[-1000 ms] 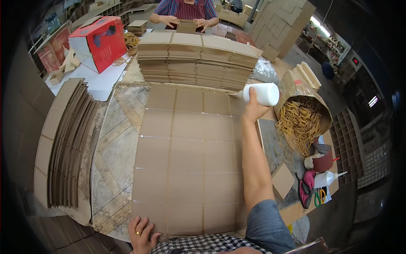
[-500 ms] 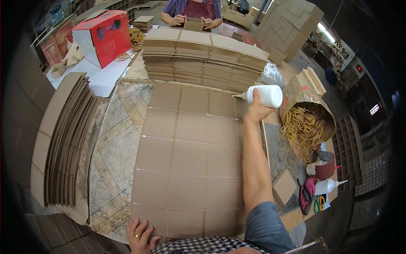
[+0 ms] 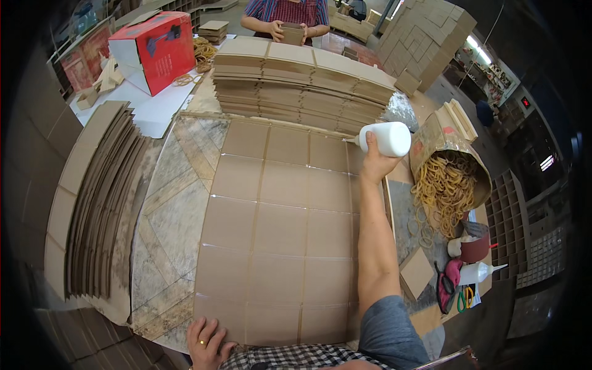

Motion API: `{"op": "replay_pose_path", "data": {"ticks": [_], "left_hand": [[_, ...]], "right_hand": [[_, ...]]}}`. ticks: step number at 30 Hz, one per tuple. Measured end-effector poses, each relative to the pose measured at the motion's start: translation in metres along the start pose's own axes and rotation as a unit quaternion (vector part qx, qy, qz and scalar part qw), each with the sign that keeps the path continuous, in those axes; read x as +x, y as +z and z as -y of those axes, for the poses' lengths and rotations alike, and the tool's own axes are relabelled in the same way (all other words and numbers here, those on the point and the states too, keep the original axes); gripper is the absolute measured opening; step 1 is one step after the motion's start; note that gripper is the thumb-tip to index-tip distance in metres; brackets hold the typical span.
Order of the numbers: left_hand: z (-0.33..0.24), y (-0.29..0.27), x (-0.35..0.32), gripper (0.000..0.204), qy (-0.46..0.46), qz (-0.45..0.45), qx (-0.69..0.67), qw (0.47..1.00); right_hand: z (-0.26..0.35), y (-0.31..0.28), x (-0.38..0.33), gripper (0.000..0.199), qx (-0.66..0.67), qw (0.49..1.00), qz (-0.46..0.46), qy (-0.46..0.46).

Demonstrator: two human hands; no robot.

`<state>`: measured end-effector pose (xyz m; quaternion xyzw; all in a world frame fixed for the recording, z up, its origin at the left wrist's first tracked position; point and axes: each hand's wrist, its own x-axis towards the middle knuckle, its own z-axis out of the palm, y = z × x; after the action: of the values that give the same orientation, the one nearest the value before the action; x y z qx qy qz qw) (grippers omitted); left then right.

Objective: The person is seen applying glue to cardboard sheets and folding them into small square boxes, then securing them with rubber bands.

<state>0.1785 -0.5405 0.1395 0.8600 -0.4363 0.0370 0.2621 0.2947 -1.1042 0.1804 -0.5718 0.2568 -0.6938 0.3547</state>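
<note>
Head view: right hand wrapped round a white bottle, thumb over its side, other fingers mostly hidden; bottle near level, nozzle pointing left at the far-right part of the scored brown panel, likely tipped so contents run to the tip. Can't tell if the tip touches or how hard the grip squeezes. Left hand flat, fingers slightly apart, pinching nothing, at the panel's near-left corner, probably steadying it. Panel lies flat on the table, thin shiny lines across it; far edge sits by a wooden strip, perhaps a stop. Panel stacks stand beyond and at left, seemingly within reach but off the work area. Rubber bands spill from a tipped container at right, mouth facing the person, presumably for easy access.
</note>
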Motion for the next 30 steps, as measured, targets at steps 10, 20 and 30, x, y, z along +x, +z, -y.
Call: {"op": "replay_pose_path", "data": {"ticks": [10,20,30], "left_hand": [[-0.022,-0.018,0.020,0.035,-0.047,-0.013,-0.061,0.997],[-0.023,-0.016,0.017,0.034,-0.019,-0.049,-0.057,0.997],[-0.024,-0.014,0.015,0.030,-0.008,-0.062,-0.049,0.997]], "right_hand": [[0.064,-0.076,-0.039,0.081,-0.059,0.997,0.046,0.020],[0.177,-0.183,-0.119,0.064,-0.030,0.992,0.044,0.113],[0.283,-0.310,-0.199,0.048,-0.097,0.981,0.035,0.166]]}}
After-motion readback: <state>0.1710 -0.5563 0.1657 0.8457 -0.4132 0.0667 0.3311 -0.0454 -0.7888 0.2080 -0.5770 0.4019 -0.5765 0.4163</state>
